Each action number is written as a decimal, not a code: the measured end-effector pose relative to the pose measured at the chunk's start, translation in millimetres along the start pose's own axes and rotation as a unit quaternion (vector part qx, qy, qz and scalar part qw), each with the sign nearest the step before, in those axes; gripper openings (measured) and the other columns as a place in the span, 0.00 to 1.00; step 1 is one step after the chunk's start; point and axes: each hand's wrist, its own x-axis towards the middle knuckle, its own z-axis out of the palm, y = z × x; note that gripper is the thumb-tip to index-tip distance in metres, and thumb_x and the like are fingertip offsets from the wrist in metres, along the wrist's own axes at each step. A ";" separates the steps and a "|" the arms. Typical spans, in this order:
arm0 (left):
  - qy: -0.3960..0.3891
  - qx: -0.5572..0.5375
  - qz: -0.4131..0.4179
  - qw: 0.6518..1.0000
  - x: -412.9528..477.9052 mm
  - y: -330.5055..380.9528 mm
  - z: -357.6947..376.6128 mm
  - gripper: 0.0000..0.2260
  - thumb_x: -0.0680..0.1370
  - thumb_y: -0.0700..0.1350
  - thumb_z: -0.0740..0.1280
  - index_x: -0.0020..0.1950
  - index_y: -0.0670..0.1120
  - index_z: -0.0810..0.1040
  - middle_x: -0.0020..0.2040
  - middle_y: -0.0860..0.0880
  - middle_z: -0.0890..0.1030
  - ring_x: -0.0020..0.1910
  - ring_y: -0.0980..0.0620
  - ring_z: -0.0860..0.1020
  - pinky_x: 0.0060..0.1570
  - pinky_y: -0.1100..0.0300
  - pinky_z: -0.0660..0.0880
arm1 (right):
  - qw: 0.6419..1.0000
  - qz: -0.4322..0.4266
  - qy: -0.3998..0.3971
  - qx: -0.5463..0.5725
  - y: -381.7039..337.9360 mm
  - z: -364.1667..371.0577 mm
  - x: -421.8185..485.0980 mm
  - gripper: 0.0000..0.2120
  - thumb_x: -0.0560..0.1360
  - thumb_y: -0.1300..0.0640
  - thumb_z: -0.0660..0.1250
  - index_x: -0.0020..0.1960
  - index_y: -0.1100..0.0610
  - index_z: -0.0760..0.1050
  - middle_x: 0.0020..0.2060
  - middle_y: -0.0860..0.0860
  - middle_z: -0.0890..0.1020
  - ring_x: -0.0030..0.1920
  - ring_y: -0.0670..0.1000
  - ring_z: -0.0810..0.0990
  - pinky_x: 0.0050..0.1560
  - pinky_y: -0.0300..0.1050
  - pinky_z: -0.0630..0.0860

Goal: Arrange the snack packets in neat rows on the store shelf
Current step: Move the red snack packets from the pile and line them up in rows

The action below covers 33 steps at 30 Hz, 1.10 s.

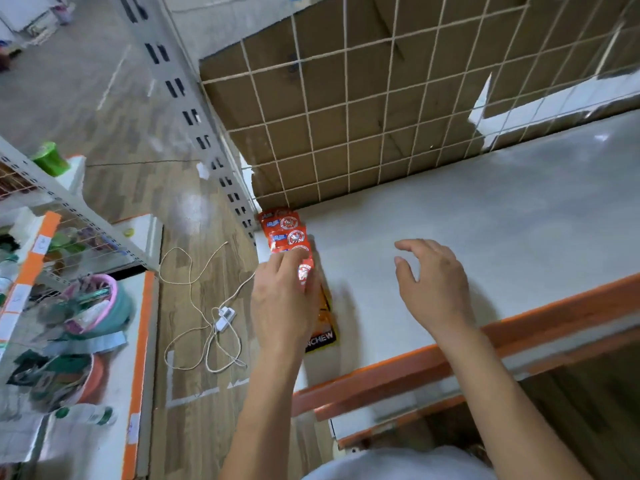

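Note:
A row of several red snack packets [284,229] lies along the left end of the grey store shelf [485,220], running from the back grid toward the front. My left hand [282,306] pinches the nearest red packet of that row. Under that hand lies a dark orange-and-black packet [323,327] near the shelf's front edge. My right hand [433,282] hovers over the shelf to the right with its fingers spread and loosely bent, holding nothing.
A wire grid with cardboard behind it [346,116] backs the shelf, whose front edge is orange [450,355]. A slotted metal upright [194,109] stands at the left. A white cable with a plug [221,320] lies on the wooden floor. Another stocked rack [69,306] stands at the far left.

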 end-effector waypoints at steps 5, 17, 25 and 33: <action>-0.052 -0.011 0.064 0.997 -6.3 61.1 31.3 0.12 0.74 0.42 0.72 0.57 0.44 0.80 0.52 0.45 0.82 0.53 0.40 0.77 0.51 0.57 0.66 | 0.998 0.042 0.049 -0.016 62.3 -62.9 -7.4 0.13 0.76 0.59 0.63 0.60 0.58 0.76 0.58 0.52 0.79 0.61 0.54 0.72 0.60 0.42 0.66; -0.206 -0.082 0.166 0.961 -79.7 312.9 150.4 0.18 0.77 0.47 0.67 0.66 0.47 0.75 0.64 0.48 0.77 0.65 0.45 0.71 0.62 0.57 0.66 | 0.974 0.151 0.157 -0.064 253.7 -249.4 -42.1 0.13 0.73 0.62 0.67 0.58 0.60 0.78 0.55 0.56 0.81 0.57 0.57 0.78 0.57 0.43 0.67; -0.252 -0.069 0.214 0.941 -87.1 419.2 207.3 0.19 0.79 0.51 0.65 0.69 0.49 0.72 0.67 0.48 0.75 0.66 0.46 0.69 0.63 0.54 0.66 | 0.962 0.204 0.156 -0.095 333.8 -321.9 -30.0 0.18 0.77 0.55 0.63 0.66 0.57 0.72 0.64 0.52 0.75 0.66 0.53 0.70 0.66 0.46 0.65; -0.269 -0.086 0.193 0.940 -51.4 505.9 289.5 0.19 0.79 0.52 0.64 0.69 0.51 0.71 0.69 0.49 0.72 0.67 0.47 0.69 0.64 0.54 0.67 | 0.964 0.203 0.132 -0.110 407.7 -365.9 46.0 0.20 0.78 0.53 0.62 0.68 0.57 0.69 0.67 0.53 0.72 0.69 0.54 0.67 0.69 0.48 0.62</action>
